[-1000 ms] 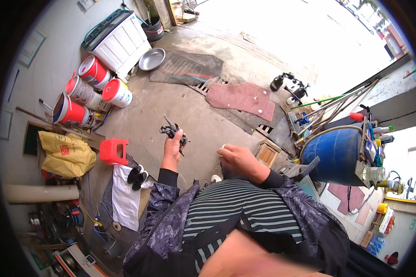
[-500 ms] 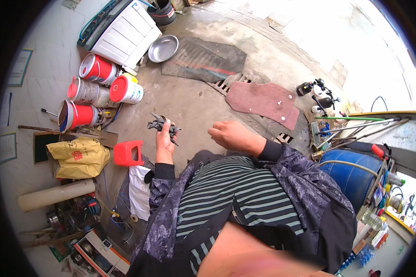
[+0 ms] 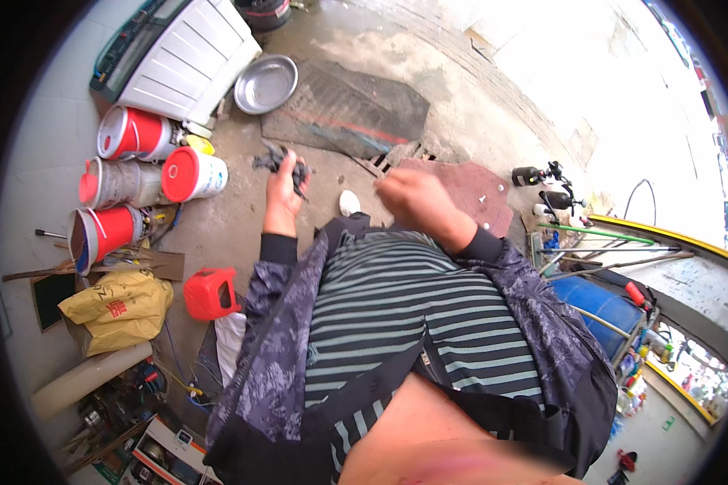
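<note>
My left hand [image 3: 283,190] is closed around a bunch of dark grey, pointed pieces [image 3: 299,177]. Their tips stick out past my fingers on both sides, and I cannot tell their exact kind. In front of my body, to the right, my right hand [image 3: 419,202] is curled with its back turned up. Its fingertips are slightly blurred, and whatever they may hold is hidden. Between the two hands a white shoe [image 3: 349,203] shows on the concrete floor. The hands are apart from each other.
On the left stand red and white buckets [image 3: 196,174], a red plastic jug [image 3: 211,293] and a yellow bag [image 3: 115,309]. Ahead lie a metal basin [image 3: 266,84], a dark mat [image 3: 344,109] and a reddish mat [image 3: 469,194]. A blue barrel [image 3: 594,311] is at right.
The view has shifted forward and turned slightly. A white shoe has come into sight below my hands. Both hands are higher in the picture, and my left hand keeps its hold on the grey pieces.
</note>
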`<act>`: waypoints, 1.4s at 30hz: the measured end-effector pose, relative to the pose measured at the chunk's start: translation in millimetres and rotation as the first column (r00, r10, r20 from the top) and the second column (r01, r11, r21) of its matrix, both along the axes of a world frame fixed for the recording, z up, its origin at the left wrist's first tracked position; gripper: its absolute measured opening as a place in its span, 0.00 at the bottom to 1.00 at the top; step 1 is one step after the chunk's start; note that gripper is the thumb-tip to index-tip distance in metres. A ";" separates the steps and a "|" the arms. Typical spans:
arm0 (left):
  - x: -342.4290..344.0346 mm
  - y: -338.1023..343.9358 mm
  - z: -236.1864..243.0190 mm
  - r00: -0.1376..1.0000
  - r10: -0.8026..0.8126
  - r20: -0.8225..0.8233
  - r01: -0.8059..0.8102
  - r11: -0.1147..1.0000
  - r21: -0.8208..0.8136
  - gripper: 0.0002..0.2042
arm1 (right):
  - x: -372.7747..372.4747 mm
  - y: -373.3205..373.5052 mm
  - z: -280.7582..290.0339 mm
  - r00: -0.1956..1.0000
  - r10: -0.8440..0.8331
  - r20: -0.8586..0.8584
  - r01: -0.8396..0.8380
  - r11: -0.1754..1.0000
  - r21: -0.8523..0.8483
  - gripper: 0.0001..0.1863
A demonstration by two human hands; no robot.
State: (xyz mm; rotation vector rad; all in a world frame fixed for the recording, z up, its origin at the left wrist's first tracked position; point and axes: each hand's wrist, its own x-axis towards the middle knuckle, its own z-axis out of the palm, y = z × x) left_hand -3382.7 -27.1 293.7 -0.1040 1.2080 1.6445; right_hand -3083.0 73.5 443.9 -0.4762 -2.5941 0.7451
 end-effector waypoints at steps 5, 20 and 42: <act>-70.4 98.9 13.0 0.999 -0.032 -0.010 0.032 0.999 -0.026 0.12 | -28.1 95.7 26.4 0.901 -0.419 -0.114 0.423 0.906 0.015 0.06; -153.2 357.6 7.4 0.990 -0.130 -0.058 0.121 0.983 -0.141 0.11 | -116.8 369.2 -15.1 0.909 -0.416 -0.032 0.415 0.909 -0.049 0.05; -317.9 839.6 -6.2 0.912 -0.409 0.036 0.410 0.910 -0.052 0.12 | -292.9 717.0 0.7 0.824 -0.557 0.109 0.562 0.827 -0.020 0.05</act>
